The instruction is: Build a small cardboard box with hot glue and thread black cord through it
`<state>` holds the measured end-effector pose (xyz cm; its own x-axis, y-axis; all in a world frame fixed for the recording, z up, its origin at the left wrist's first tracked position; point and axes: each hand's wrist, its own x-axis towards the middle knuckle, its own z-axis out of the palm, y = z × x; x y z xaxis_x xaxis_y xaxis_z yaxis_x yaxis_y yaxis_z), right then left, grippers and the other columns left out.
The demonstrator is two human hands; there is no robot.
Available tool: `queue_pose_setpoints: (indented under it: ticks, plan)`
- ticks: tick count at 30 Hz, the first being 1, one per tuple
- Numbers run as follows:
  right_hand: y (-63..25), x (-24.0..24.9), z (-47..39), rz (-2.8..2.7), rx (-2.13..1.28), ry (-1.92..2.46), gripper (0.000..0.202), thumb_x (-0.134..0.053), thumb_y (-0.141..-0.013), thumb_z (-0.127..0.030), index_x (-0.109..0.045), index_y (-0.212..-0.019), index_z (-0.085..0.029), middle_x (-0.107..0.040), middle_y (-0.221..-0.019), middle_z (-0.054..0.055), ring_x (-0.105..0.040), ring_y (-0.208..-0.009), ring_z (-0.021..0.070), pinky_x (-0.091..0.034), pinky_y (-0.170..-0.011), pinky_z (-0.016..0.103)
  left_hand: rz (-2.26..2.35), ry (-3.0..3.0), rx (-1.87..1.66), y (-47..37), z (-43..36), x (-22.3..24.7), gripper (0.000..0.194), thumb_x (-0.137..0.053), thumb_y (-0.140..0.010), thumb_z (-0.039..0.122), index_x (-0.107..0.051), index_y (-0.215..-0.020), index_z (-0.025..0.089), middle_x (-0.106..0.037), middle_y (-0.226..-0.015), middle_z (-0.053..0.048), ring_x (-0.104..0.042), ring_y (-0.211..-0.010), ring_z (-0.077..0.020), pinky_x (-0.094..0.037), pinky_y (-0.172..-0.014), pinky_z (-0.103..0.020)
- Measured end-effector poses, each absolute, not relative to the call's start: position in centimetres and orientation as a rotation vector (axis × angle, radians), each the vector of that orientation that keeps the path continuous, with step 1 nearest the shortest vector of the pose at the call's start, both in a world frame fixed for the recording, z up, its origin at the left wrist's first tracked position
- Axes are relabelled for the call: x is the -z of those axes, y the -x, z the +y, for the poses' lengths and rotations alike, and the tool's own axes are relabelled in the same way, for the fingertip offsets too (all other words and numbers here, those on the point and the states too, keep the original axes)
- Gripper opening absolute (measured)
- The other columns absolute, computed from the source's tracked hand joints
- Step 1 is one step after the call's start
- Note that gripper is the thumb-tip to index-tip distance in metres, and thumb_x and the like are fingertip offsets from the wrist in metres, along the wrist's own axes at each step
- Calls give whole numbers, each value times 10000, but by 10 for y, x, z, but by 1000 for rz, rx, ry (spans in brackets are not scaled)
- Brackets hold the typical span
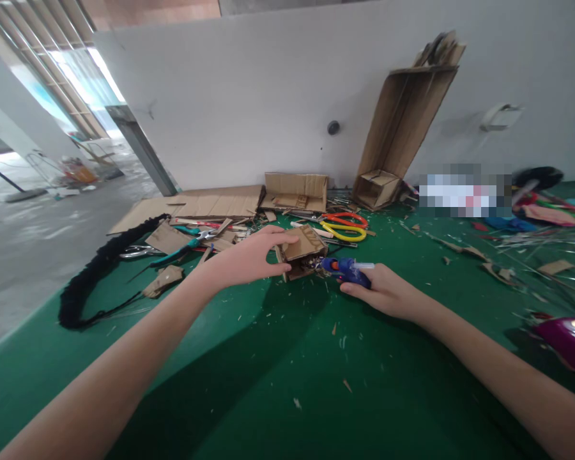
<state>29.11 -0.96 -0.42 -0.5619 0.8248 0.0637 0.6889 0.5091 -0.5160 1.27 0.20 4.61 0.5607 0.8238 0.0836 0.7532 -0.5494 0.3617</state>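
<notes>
My left hand (253,255) grips a small open cardboard box (306,241) by its left side, thumb below and fingers above. A blue glue gun (352,273) is in my right hand (388,291), fingers wrapped round its handle. Its nozzle points left at the box's opening, and a clear glue stick juts from its back. Whether the nozzle touches the cardboard I cannot tell. Just behind the box lie scissors with orange and yellow handles (345,227). Left of my left hand are teal-handled pliers (186,246) among cardboard scraps.
A tall cardboard trough (402,121) leans on the white wall, near a shallow cardboard tray (294,191). A black fuzzy strip (93,275) curves along the green table's (249,383) left side. At the right are a magenta device (568,342) and scattered clear strips.
</notes>
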Motion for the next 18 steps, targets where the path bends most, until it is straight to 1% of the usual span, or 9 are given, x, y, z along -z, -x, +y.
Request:
queue_pose_setpoints:
  ticks: [5,7,9,11,12,14,16,18]
  plan:
    - [-295,7,-11,-2393,-643,1292,378,-446,-861,-513,-464,-657,-195,-441,-566,-21,-391,-505,111,-295,-475,247,1320,-2502,-336,-13,2,-46,553,-560,-827,448,-448,-1337,266,-379,-1416,-84,-480,-1200,-236,-417,-987,-385]
    - [-291,8,-13,-2368,-604,1296,364,-455,-857,-513,-493,-689,-193,-486,-585,-8,-418,-520,121,-313,-493,254,1318,-2502,-334,-13,3,-45,556,-555,-830,452,-440,-1343,269,-372,-1419,-84,-475,-1207,-234,-415,-987,-377]
    - [-287,8,-14,-2371,-580,1310,358,-466,-852,-525,-544,-770,-186,-559,-643,18,-470,-557,140,-343,-526,266,1320,-2503,-333,-12,3,-44,557,-551,-830,462,-436,-1344,282,-367,-1424,-80,-475,-1207,-237,-417,-981,-381]
    - [-286,7,-15,-2392,-601,1317,367,-471,-850,-536,-574,-851,-184,-597,-688,33,-503,-581,152,-359,-544,271,1319,-2503,-333,-12,4,-44,559,-547,-828,477,-436,-1343,290,-359,-1431,-76,-479,-1202,-242,-420,-974,-384]
    - [-286,6,-15,-2410,-619,1312,371,-468,-850,-540,-575,-843,-185,-593,-674,29,-502,-572,150,-355,-537,269,1318,-2502,-333,-11,4,-44,560,-542,-828,484,-437,-1343,290,-355,-1434,-75,-482,-1198,-243,-422,-971,-384]
    - [-289,5,-16,-2445,-650,1281,368,-463,-853,-537,-547,-764,-190,-553,-620,11,-474,-537,137,-331,-509,259,1312,-2498,-333,-11,4,-43,563,-532,-831,496,-434,-1345,287,-354,-1436,-75,-480,-1200,-244,-424,-967,-381]
    - [-291,4,-16,-2441,-629,1278,378,-453,-858,-523,-479,-668,-197,-492,-571,-7,-430,-509,122,-302,-485,252,1305,-2497,-337,-10,4,-42,563,-526,-833,497,-431,-1347,289,-358,-1434,-74,-476,-1203,-245,-429,-960,-377]
    - [-291,5,-15,-2401,-583,1311,380,-448,-861,-509,-435,-637,-203,-454,-552,-16,-400,-498,115,-287,-477,249,1300,-2500,-345,-10,4,-42,562,-533,-830,491,-433,-1344,286,-360,-1432,-78,-474,-1204,-243,-432,-956,-372]
